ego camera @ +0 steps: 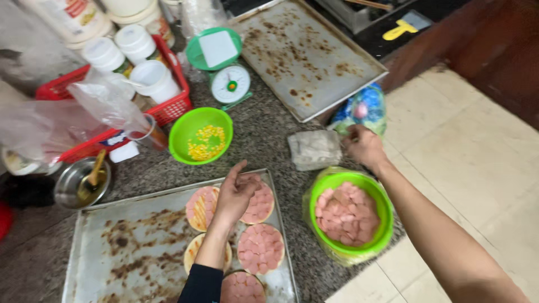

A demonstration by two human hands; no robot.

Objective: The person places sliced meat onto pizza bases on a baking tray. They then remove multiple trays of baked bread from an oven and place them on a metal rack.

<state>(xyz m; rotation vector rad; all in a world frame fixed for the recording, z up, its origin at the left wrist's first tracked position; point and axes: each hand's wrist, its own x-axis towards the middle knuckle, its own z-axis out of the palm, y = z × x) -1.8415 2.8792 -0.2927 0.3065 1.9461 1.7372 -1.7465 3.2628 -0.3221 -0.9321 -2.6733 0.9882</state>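
My left hand [236, 193] rests over small round dough bases on a stained metal baking tray [129, 252], touching a base topped with pink sausage slices [259, 203]. Two more sausage-covered bases [260, 247] lie closer to me, and a sauced base [201, 207] sits to the left. My right hand [364, 146] reaches past a green bowl of sausage slices [348, 216] to the counter edge, fingers curled near a folded grey cloth [314, 149] and a blue-green plastic bag [364, 109]. Whether the right hand pinches anything is unclear.
A green bowl of corn kernels [201, 136], a green kitchen scale [224, 70], a second stained tray [309, 56], a red basket with white tubs [168, 106], clear plastic bags [73, 120] and a metal bowl with a brush [84, 182] stand on the granite counter. Tiled floor lies right.
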